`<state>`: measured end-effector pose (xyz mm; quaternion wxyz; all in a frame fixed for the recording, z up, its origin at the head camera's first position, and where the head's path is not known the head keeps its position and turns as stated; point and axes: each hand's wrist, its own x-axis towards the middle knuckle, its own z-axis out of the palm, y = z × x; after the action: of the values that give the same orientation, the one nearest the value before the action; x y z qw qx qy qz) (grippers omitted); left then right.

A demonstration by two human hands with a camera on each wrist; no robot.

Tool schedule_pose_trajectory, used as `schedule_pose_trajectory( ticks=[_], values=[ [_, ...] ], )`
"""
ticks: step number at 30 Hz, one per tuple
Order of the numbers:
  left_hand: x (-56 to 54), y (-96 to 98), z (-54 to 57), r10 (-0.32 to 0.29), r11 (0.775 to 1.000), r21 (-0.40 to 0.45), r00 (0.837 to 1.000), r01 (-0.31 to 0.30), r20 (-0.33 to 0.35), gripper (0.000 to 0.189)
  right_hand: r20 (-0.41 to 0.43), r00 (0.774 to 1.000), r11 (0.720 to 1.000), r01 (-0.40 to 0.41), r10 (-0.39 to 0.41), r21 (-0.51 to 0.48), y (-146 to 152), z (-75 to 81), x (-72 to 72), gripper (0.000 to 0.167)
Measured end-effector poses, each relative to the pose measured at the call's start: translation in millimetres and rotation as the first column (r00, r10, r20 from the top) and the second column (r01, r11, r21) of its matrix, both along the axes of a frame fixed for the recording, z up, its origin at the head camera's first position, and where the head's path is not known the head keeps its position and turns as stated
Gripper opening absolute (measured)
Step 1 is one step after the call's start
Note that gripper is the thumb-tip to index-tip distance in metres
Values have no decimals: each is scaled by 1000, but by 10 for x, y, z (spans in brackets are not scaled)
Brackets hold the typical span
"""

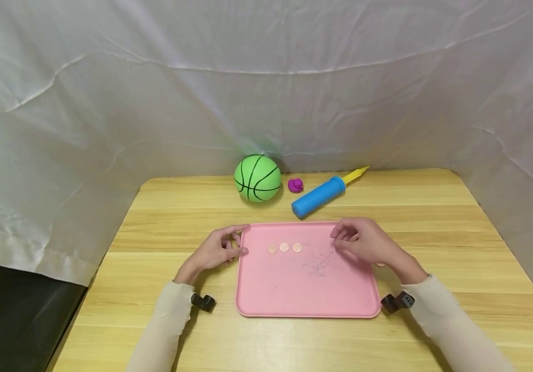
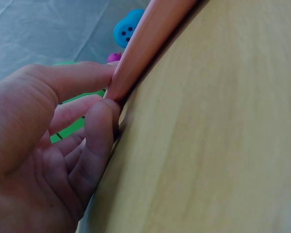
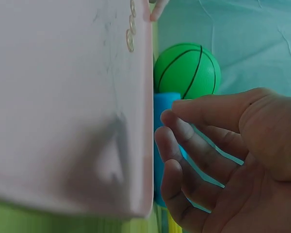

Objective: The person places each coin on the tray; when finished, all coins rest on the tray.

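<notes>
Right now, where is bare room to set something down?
Free: the near half of the pink rectangular tray, in front of the three round coppery coins; the light wooden table between its left edge and the left hand. Crowded: the tray's far right, under the right hand; behind the tray, the green ball, purple toy duck and blue cylindrical pump.

Tray [image 1: 285, 302]: passable across the near half; coins [image 1: 284, 247] lie toward the far left.
Far left corner: blocked by the left hand [image 1: 217, 249].
Far right corner: right hand [image 1: 364, 242] overhead.
Behind: ball [image 1: 257, 178], duck [image 1: 296, 185], pump [image 1: 319, 198] obstruct.
Near side: passage over the table [image 1: 303, 341] between sleeves [image 1: 160, 325].
</notes>
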<state>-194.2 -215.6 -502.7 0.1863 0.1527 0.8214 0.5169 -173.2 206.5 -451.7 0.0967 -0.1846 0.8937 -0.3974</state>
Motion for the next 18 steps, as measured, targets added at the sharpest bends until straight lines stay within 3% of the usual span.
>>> schedule_pose_trajectory(
  ticks=[12, 18],
  values=[
    [5, -10, -9, -1, 1000, 5, 1000, 1, 3, 67, 34, 993, 994, 110, -111, 27, 308, -2, 68, 12],
    [-1, -8, -7, -7, 1000, 5, 1000, 7, -3, 68, -9, 991, 987, 133, -132, 91, 457, -12, 61, 15]
  ],
)
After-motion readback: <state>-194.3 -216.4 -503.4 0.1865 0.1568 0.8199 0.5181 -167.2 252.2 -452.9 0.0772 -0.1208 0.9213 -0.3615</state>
